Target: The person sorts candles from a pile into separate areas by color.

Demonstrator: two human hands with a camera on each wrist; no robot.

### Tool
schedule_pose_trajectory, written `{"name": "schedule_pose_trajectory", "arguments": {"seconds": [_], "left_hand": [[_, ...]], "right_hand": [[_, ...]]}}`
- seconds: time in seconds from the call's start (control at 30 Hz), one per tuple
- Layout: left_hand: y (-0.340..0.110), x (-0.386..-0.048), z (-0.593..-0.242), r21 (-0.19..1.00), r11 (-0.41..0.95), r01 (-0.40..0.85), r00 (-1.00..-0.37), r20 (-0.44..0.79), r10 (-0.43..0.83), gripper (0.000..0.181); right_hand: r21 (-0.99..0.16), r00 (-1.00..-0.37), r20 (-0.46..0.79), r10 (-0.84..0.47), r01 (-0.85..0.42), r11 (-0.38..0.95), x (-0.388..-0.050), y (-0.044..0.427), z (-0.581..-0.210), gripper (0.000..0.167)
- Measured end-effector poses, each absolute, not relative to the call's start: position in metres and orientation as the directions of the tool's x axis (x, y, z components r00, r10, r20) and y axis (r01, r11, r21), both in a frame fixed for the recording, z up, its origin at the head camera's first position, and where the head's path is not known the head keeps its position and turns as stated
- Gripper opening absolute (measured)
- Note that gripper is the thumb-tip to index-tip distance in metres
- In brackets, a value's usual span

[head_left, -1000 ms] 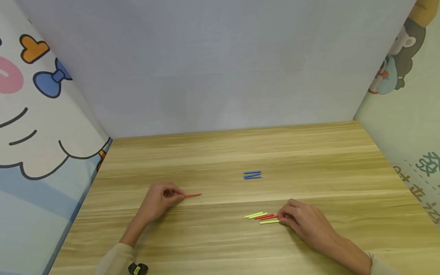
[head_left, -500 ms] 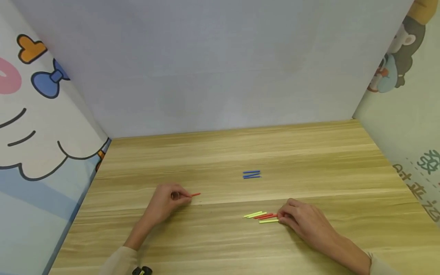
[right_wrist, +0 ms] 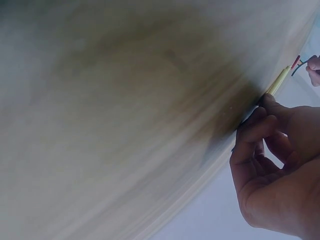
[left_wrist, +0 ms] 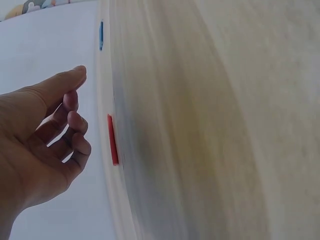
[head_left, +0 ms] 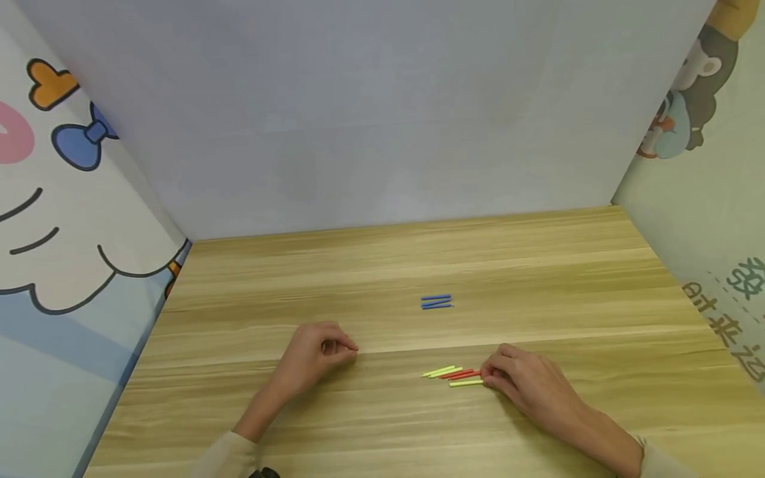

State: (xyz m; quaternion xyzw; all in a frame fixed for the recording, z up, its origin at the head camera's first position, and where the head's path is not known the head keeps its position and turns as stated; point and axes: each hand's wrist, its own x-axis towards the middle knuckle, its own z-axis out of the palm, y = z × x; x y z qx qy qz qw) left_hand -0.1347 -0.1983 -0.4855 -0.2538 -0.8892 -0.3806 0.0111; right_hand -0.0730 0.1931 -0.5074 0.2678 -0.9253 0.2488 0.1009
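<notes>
The left hand point(head_left: 319, 355) hovers over the left-middle of the table, thumb and index finger close together, other fingers loosely curled. Nothing shows in its grasp. In the left wrist view, a thin red stick point(left_wrist: 113, 140) lies on the table apart from that hand; the hand hides it in the head view. At right, the right hand point(head_left: 532, 382) pinches the end of a thin yellow stick point(head_left: 465, 383). Beside it lie red sticks point(head_left: 457, 374), partly under the fingertips, and two more yellow sticks point(head_left: 439, 372).
Three thin blue sticks point(head_left: 436, 302) lie grouped farther back on the wooden table point(head_left: 538, 265). A pale grey backdrop point(head_left: 382, 119) rises behind the table. Printed cloths hang at the left point(head_left: 78, 219) and right sides.
The left hand has let go of the red stick and moved right and slightly nearer, now covering it from the head camera. The right hand and the other sticks have stayed in place.
</notes>
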Motion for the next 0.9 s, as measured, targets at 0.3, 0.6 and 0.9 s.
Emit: {"name": "schedule_pose_trajectory", "arguments": {"seconds": [0.3, 0.6, 0.9], "left_hand": [[-0.188, -0.133, -0.489, 0.702, 0.552, 0.450, -0.868, 0.200, 0.454, 0.004], [-0.172, -0.128, -0.490, 0.736, 0.507, 0.449, -0.869, 0.229, 0.438, 0.006], [-0.152, -0.117, -0.494, 0.810, 0.440, 0.388, -0.896, 0.219, 0.387, 0.008]], "right_hand": [[-0.431, -0.860, 0.270, -0.432, -0.509, 0.745, -0.073, 0.193, -0.506, 0.007], [-0.429, -0.872, 0.255, -0.418, -0.490, 0.759, -0.073, 0.192, -0.507, 0.010], [-0.439, -0.875, 0.245, -0.418, -0.484, 0.757, -0.074, 0.193, -0.507, 0.009]]}}
